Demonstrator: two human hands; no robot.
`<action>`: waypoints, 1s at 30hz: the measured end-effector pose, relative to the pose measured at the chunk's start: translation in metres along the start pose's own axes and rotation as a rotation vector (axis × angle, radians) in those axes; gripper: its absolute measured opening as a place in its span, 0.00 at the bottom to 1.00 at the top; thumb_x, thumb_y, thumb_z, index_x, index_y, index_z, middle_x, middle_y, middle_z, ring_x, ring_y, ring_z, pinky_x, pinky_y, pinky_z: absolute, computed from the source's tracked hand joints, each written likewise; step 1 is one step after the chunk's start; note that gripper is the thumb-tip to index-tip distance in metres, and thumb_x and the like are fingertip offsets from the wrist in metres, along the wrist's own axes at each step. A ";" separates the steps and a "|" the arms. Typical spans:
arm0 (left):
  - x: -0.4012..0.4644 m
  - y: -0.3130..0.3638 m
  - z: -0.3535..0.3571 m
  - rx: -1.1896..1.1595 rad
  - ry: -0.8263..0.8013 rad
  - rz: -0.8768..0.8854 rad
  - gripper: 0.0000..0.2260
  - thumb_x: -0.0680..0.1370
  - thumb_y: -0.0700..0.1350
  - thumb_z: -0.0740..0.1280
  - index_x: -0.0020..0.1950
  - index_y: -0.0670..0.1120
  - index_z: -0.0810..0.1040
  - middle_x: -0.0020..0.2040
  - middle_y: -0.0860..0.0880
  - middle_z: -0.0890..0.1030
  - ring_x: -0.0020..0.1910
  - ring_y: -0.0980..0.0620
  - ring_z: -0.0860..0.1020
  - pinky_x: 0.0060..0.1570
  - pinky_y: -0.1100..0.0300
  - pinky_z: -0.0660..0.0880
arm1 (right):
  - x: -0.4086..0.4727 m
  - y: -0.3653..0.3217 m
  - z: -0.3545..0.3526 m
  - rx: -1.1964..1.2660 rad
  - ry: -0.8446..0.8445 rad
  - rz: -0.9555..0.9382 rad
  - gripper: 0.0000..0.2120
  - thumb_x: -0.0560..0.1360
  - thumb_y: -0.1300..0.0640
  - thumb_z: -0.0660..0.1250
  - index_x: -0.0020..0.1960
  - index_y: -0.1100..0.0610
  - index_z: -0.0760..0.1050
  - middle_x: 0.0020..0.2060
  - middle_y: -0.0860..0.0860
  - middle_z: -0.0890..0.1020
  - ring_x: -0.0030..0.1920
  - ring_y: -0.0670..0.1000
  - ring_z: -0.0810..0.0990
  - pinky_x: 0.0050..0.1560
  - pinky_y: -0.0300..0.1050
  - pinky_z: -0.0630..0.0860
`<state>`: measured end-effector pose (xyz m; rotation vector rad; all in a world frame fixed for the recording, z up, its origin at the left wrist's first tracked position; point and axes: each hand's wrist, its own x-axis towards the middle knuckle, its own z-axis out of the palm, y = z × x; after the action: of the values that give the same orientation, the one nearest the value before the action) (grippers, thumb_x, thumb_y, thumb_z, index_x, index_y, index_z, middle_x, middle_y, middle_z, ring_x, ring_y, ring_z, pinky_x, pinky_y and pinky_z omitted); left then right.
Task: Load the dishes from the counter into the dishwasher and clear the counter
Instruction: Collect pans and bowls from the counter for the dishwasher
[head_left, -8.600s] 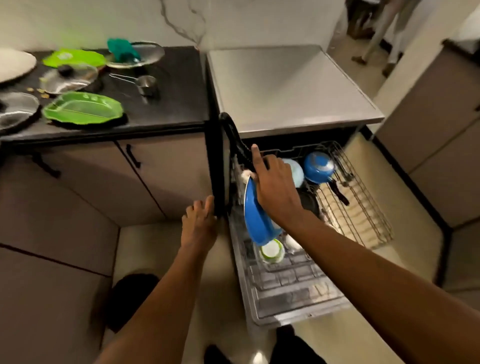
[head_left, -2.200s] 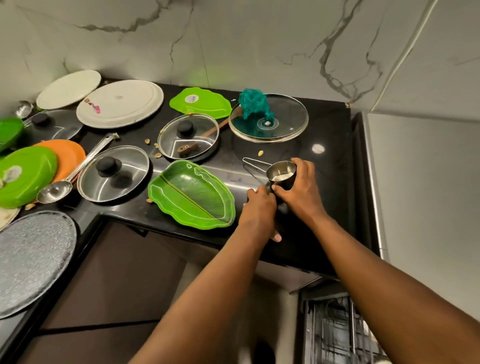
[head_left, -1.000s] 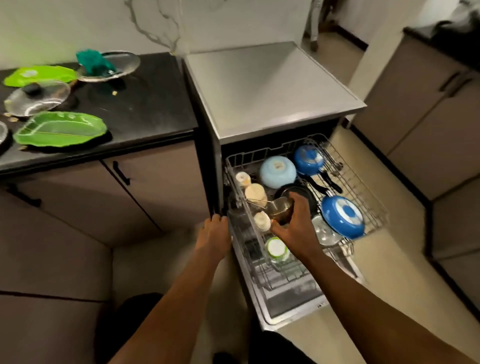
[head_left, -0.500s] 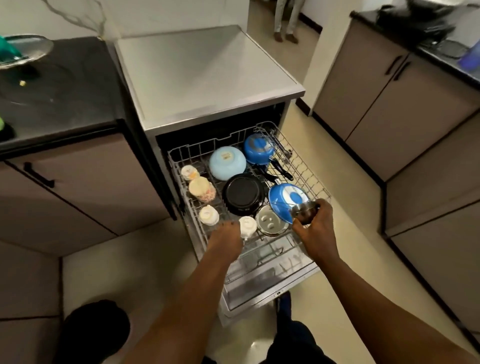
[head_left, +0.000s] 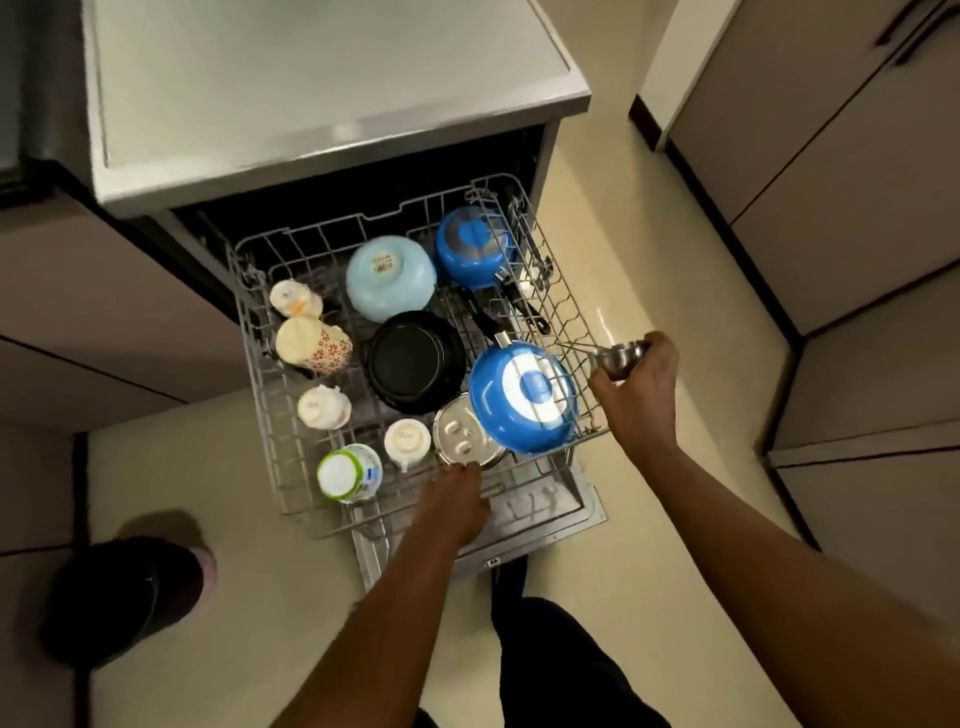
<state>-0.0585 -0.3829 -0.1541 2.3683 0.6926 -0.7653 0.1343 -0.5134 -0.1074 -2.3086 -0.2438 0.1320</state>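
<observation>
Left hand (head_left: 453, 501): rests on front rim of wire rack (head_left: 270, 395); finger position hidden.
Right hand (head_left: 641, 387): grip clamped round steel measuring cup (head_left: 621, 357), just outside rack's right edge.
Rack contents: blue pan (head_left: 522, 397), black pan (head_left: 415, 361), pale-blue bowl (head_left: 390, 276).

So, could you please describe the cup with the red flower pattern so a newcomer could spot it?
Find the pulled-out dishwasher rack. Along its left edge lies a row of pale cups; the floral cup is second from the back, the only one with red flowers.
</observation>
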 end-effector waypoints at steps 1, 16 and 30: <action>0.004 0.001 0.003 -0.002 -0.004 -0.011 0.20 0.78 0.49 0.63 0.68 0.44 0.68 0.67 0.41 0.72 0.65 0.41 0.71 0.61 0.51 0.69 | 0.011 0.004 0.005 -0.022 -0.015 -0.008 0.30 0.70 0.56 0.73 0.67 0.59 0.62 0.58 0.55 0.69 0.55 0.53 0.72 0.57 0.53 0.74; 0.025 -0.004 0.011 -0.052 -0.026 -0.093 0.18 0.80 0.49 0.61 0.68 0.45 0.71 0.64 0.44 0.75 0.66 0.45 0.71 0.61 0.53 0.69 | 0.081 0.040 0.083 -0.254 -0.284 -0.116 0.27 0.69 0.56 0.73 0.63 0.60 0.65 0.57 0.57 0.72 0.55 0.56 0.71 0.52 0.49 0.71; 0.031 -0.001 0.005 0.005 -0.027 -0.098 0.17 0.80 0.49 0.61 0.67 0.45 0.72 0.64 0.45 0.75 0.65 0.46 0.72 0.59 0.54 0.70 | 0.081 0.039 0.093 -0.507 -0.136 -0.203 0.33 0.71 0.34 0.67 0.57 0.63 0.69 0.51 0.61 0.76 0.50 0.60 0.73 0.50 0.54 0.72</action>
<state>-0.0390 -0.3756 -0.1779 2.3387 0.8016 -0.8398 0.2027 -0.4552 -0.2004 -2.7595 -0.6412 0.1364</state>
